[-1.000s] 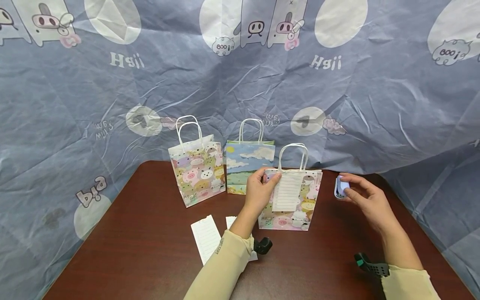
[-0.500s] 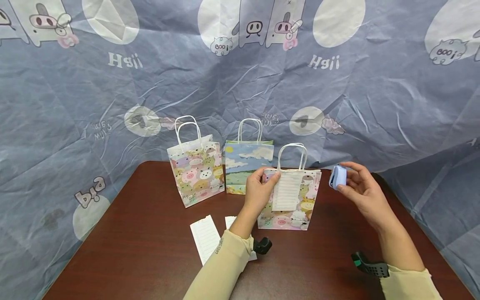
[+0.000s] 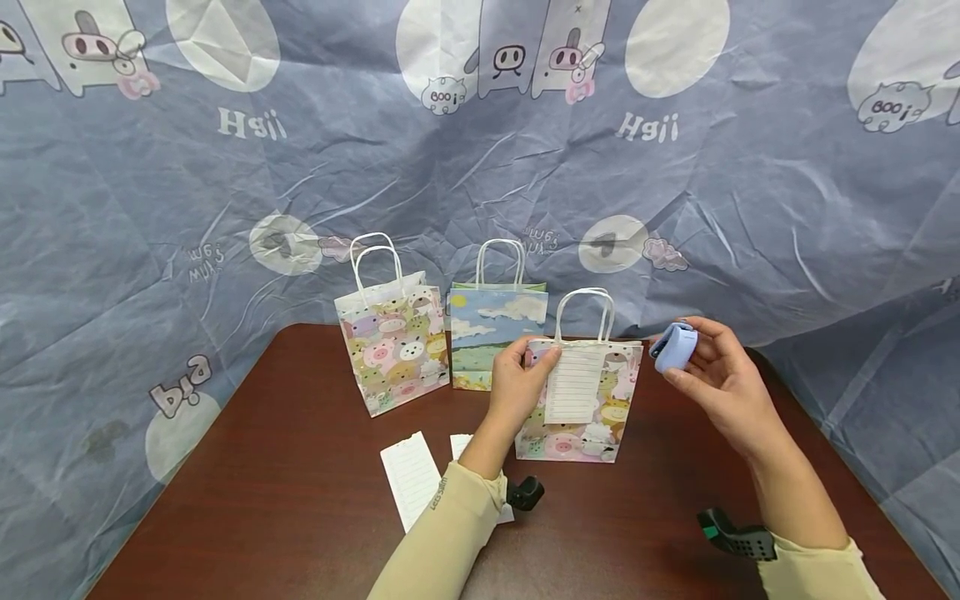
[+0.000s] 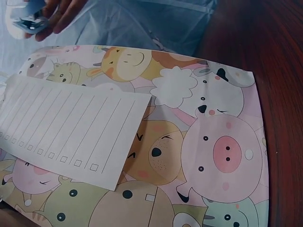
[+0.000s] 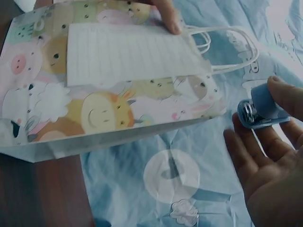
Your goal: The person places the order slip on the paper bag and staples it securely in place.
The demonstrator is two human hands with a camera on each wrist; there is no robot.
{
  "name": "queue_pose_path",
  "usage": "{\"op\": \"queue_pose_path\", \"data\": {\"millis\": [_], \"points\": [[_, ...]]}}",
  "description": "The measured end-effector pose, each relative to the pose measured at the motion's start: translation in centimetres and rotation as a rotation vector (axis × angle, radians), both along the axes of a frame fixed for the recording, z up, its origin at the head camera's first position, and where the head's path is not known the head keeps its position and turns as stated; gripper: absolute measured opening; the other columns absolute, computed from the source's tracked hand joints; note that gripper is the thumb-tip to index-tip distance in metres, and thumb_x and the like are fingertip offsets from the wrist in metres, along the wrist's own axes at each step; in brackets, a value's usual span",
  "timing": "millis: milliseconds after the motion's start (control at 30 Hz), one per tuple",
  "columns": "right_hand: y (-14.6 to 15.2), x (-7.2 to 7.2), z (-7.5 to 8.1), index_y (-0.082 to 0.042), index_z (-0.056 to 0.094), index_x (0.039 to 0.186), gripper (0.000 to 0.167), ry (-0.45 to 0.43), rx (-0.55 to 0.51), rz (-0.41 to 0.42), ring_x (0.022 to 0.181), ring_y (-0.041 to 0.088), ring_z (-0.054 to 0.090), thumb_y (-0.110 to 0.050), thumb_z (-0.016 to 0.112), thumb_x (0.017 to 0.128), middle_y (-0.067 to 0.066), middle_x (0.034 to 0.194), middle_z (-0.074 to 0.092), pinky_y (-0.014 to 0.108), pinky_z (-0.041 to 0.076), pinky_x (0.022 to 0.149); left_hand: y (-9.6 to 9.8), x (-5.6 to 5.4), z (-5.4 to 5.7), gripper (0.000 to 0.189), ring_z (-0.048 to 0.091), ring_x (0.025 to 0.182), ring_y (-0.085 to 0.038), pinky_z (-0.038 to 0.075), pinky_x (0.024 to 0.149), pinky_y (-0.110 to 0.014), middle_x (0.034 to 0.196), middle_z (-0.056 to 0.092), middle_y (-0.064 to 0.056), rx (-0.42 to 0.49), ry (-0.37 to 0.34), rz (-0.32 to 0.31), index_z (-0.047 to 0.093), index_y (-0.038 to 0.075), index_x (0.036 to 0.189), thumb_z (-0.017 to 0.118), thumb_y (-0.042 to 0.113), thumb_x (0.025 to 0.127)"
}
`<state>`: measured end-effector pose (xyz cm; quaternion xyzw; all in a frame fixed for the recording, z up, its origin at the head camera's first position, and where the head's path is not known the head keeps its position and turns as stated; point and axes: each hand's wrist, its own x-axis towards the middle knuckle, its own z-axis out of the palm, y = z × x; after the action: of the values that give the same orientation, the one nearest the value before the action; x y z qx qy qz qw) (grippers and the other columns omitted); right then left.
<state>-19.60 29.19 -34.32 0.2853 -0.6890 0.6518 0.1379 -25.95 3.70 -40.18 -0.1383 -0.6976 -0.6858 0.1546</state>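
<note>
My left hand (image 3: 517, 379) pinches a white lined paper slip (image 3: 573, 385) against the upper front of an animal-print paper bag (image 3: 621, 400), which has white handles. The slip's top lies along the bag's rim, and the left wrist view shows a column of small checkboxes on it. Off to the bag's right, my right hand (image 3: 723, 379) holds a small light-blue stapler (image 3: 677, 348) between thumb and fingers. In the right wrist view the stapler (image 5: 265, 106) shows its metal end, apart from the bag's handles.
Behind and left stand another animal-print bag (image 3: 393, 350) and a blue landscape-print bag (image 3: 498, 321). Another lined slip (image 3: 412, 475) lies on the brown table (image 3: 285, 500), and one more slip is partly hidden under my left forearm. A printed grey-blue cloth (image 3: 450, 192) hangs behind.
My right hand has raised the stapler and brought it slightly left, turning it toward the bag. My left hand, the slip and the bag have stayed in place.
</note>
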Motion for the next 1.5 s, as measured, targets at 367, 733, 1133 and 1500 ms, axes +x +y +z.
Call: {"op": "queue_pose_path", "data": {"millis": [367, 733, 1133, 1500], "points": [[-1.9, -0.3, 1.3, 0.004, 0.048, 0.135, 0.062, -0.005, 0.056, 0.004, 0.104, 0.007, 0.069, 0.027, 0.063, 0.079, 0.0, 0.121, 0.067, 0.018, 0.055, 0.087, 0.0, 0.0, -0.1, 0.016, 0.027, 0.051, -0.011, 0.027, 0.05, -0.022, 0.059, 0.033, 0.005, -0.001, 0.007, -0.002, 0.075, 0.017, 0.101, 0.073, 0.029, 0.091], [-3.5, -1.2, 2.0, 0.002, 0.054, 0.126, 0.058, 0.053, 0.247, -0.154, 0.099, 0.005, 0.065, 0.018, 0.076, 0.075, -0.009, 0.108, 0.07, 0.014, 0.048, 0.086, 0.0, 0.1, 0.0, 0.017, 0.026, 0.049, -0.007, 0.028, 0.05, -0.023, 0.06, 0.033, 0.004, -0.001, -0.009, 0.002, 0.075, 0.017, 0.102, 0.074, 0.03, 0.091], [-5.7, -2.9, 1.9, -0.011, 0.052, 0.132, 0.058, 0.16, 0.505, -0.194, 0.1, -0.002, 0.066, 0.0, 0.079, 0.082, 0.002, 0.128, 0.07, 0.016, 0.052, 0.079, 0.1, -0.2, -0.1, 0.018, 0.038, 0.052, -0.006, 0.033, 0.049, -0.021, 0.06, 0.039, 0.006, 0.026, -0.01, -0.016, 0.075, 0.014, 0.102, 0.074, 0.028, 0.09], [-6.6, -3.7, 2.1, -0.01, 0.051, 0.132, 0.057, 0.231, 0.64, -0.292, 0.105, -0.007, 0.062, -0.011, 0.081, 0.083, 0.003, 0.124, 0.072, 0.023, 0.048, 0.082, 0.2, -0.2, -0.3, 0.018, 0.047, 0.054, -0.004, 0.038, 0.05, -0.02, 0.062, 0.046, 0.007, 0.018, 0.018, -0.012, 0.075, 0.014, 0.104, 0.073, 0.026, 0.092]]}}
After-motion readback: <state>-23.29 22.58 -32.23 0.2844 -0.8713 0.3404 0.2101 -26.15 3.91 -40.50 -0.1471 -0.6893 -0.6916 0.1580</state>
